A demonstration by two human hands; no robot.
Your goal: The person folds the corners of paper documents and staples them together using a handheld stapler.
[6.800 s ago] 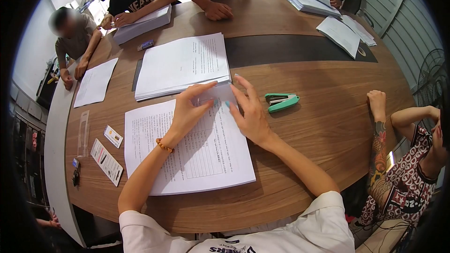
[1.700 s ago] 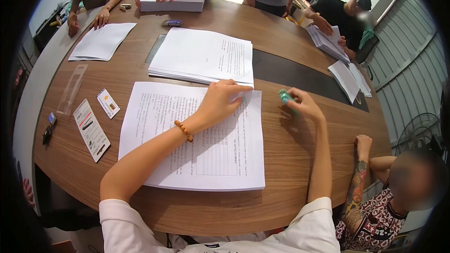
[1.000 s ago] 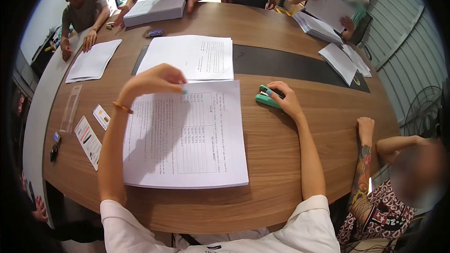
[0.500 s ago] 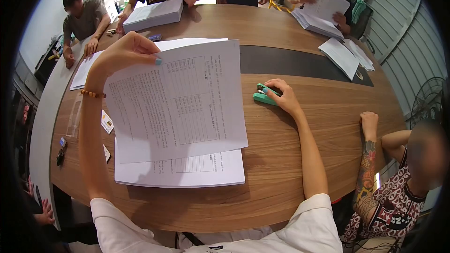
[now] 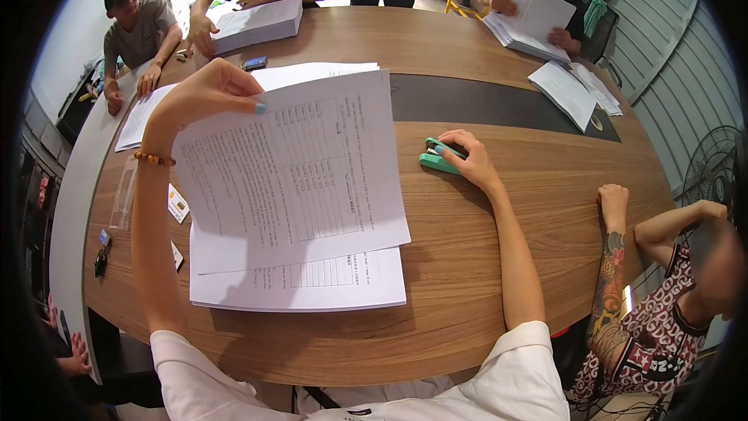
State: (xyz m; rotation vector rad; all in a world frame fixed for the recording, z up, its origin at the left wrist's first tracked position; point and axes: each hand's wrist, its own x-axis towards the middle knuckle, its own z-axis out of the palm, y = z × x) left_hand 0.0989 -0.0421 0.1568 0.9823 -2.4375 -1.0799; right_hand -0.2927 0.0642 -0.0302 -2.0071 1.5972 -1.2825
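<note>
Between the thumb and fingers of my left hand (image 5: 214,93) is the top edge of some printed sheets (image 5: 312,164), lifted and tilted over a paper stack (image 5: 374,281). The sheets carry a table and lines of text. A beaded bracelet circles my left wrist. To the right, my right hand (image 5: 466,157) is wrapped round a green stapler (image 5: 440,162) on the table, its thumb on the upper arm. More white paper (image 5: 144,118) lies behind and beneath my left hand.
A round wooden table (image 5: 460,281) has a dark inlaid strip (image 5: 467,100). Cards (image 5: 178,204) and a small dark item (image 5: 102,253) lie left. Across sit people with paper stacks (image 5: 261,25); loose papers (image 5: 562,95) and a tape roll (image 5: 597,123) lie right. A tattooed forearm (image 5: 609,281) rests at right.
The lifted sheets have shifted slightly left. My right hand stays on the stapler. Across the table, a person's hands have moved around the thick paper stack, and the person at right has turned.
</note>
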